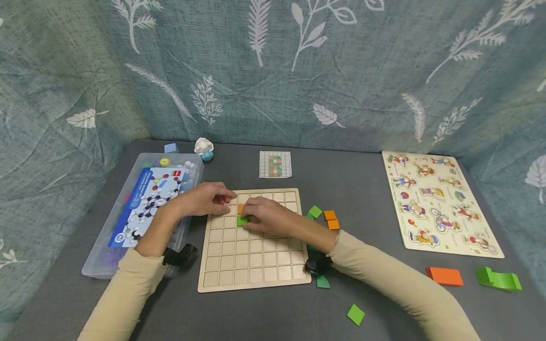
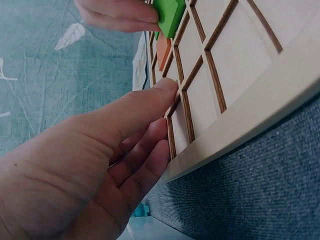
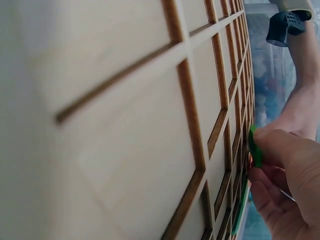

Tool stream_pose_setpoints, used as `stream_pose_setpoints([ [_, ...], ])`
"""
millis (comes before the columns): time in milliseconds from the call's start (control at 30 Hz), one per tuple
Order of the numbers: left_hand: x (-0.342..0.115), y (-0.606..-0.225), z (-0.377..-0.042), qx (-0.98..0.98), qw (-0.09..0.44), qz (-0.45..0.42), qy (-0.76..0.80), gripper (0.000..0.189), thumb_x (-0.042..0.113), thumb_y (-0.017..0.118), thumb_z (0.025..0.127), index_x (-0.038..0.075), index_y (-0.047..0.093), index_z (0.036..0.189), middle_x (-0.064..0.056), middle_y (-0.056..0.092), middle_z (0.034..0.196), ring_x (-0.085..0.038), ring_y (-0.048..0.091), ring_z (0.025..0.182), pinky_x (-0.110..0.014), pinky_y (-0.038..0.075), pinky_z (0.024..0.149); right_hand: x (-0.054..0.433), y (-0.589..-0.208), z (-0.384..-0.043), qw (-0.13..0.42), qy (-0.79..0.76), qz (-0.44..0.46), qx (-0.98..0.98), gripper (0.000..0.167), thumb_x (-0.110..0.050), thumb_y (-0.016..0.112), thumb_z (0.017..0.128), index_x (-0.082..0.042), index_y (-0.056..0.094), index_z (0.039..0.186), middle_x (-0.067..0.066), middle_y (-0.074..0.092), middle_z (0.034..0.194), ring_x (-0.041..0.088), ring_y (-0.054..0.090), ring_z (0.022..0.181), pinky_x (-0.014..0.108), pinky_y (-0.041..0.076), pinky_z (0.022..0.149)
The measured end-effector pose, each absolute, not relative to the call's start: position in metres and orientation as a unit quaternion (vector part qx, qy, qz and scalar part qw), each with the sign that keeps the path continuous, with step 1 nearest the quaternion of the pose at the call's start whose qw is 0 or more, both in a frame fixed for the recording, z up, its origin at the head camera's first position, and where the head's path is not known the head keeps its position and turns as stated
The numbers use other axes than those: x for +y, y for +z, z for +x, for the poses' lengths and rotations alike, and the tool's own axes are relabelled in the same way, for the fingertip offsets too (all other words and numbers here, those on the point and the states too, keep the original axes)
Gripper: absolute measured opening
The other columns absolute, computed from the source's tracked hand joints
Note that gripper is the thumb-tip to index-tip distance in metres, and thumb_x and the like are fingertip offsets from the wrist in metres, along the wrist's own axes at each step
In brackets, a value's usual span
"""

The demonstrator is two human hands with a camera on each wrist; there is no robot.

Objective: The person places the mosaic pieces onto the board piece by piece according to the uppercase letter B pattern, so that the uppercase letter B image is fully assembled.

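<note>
A square wooden grid board [image 1: 241, 261] lies on the dark table. My right hand [image 1: 270, 217] is over its upper middle and pinches a green square tile [image 2: 170, 17] between thumb and fingers, tilted above the cells in the left wrist view. An orange tile [image 2: 163, 52] sits in the board close by, partly covered by the right hand in the head view. At the board's upper left corner, my left hand [image 1: 204, 199] rests its thumb tip and fingertips on the outer cells, with a gap between them and no tile.
Green tiles [image 1: 315, 211] and orange tiles [image 1: 331, 219] lie right of the board; another green tile [image 1: 356, 314] is nearer. A pattern card [image 1: 275, 165] lies behind. A plastic box [image 1: 95, 263] stands left, a picture puzzle [image 1: 435, 203] right, with orange [image 1: 444, 276] and green blocks [image 1: 498, 279].
</note>
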State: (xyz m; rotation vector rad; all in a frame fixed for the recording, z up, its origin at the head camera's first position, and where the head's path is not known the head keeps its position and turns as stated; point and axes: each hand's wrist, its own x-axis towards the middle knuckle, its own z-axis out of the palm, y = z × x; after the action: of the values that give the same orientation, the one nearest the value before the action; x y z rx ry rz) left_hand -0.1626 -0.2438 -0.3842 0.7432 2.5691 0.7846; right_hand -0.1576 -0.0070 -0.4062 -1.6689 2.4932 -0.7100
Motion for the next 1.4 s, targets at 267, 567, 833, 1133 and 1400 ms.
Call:
stream_pose_setpoints([
  [267, -0.244, -0.386, -0.163, 0.908, 0.179, 0.259, 0.275, 0.038, 0.01, 0.066, 0.09, -0.004, 0.062, 0.125, -0.008, 0.062, 0.098, -0.012, 0.056, 0.083, -0.025, 0.049, 0.073, -0.01, -0.407, -0.159, 0.036, -0.218, -0.539, 0.813, 0.016, -0.02, 0.069, 0.091, -0.008, 0.072, 0.101, 0.002, 0.066, 0.102, 0.012, 0.061, 0.093, 0.024, 0.05, 0.086],
  [567, -0.244, -0.385, -0.165, 0.909, 0.178, 0.261, 0.272, 0.037, 0.011, 0.066, 0.091, -0.004, 0.063, 0.125, -0.007, 0.062, 0.097, -0.012, 0.054, 0.083, -0.025, 0.048, 0.072, -0.011, -0.402, -0.157, 0.034, -0.21, -0.542, 0.813, 0.015, -0.019, 0.069, 0.091, -0.007, 0.072, 0.1, 0.003, 0.065, 0.101, 0.013, 0.06, 0.09, 0.022, 0.049, 0.084],
  [833, -0.244, -0.386, -0.164, 0.909, 0.176, 0.258, 0.275, 0.038, 0.012, 0.066, 0.091, -0.003, 0.063, 0.125, -0.007, 0.062, 0.097, -0.011, 0.055, 0.083, -0.025, 0.048, 0.072, -0.002, -0.399, -0.15, 0.025, -0.171, -0.546, 0.82, 0.018, -0.024, 0.067, 0.092, -0.011, 0.074, 0.104, 0.004, 0.064, 0.109, 0.016, 0.057, 0.097, 0.024, 0.049, 0.083],
  [1133, -0.244, -0.385, -0.162, 0.907, 0.179, 0.261, 0.279, 0.039, 0.012, 0.066, 0.09, -0.004, 0.062, 0.126, -0.008, 0.063, 0.099, -0.011, 0.055, 0.084, -0.024, 0.048, 0.073, 0.083, -0.41, -0.136, -0.058, -0.25, -0.502, 0.826, 0.026, -0.02, 0.073, 0.087, -0.009, 0.071, 0.11, 0.004, 0.065, 0.108, 0.017, 0.058, 0.099, 0.03, 0.05, 0.083],
  [1400, -0.243, -0.384, -0.162, 0.907, 0.178, 0.263, 0.276, 0.04, 0.012, 0.066, 0.091, -0.005, 0.062, 0.126, -0.008, 0.063, 0.098, -0.012, 0.055, 0.083, -0.026, 0.048, 0.074, 0.168, -0.431, -0.13, -0.136, -0.266, -0.423, 0.855, 0.037, -0.013, 0.08, 0.078, -0.008, 0.069, 0.113, 0.005, 0.063, 0.114, 0.019, 0.055, 0.105, 0.034, 0.048, 0.085],
])
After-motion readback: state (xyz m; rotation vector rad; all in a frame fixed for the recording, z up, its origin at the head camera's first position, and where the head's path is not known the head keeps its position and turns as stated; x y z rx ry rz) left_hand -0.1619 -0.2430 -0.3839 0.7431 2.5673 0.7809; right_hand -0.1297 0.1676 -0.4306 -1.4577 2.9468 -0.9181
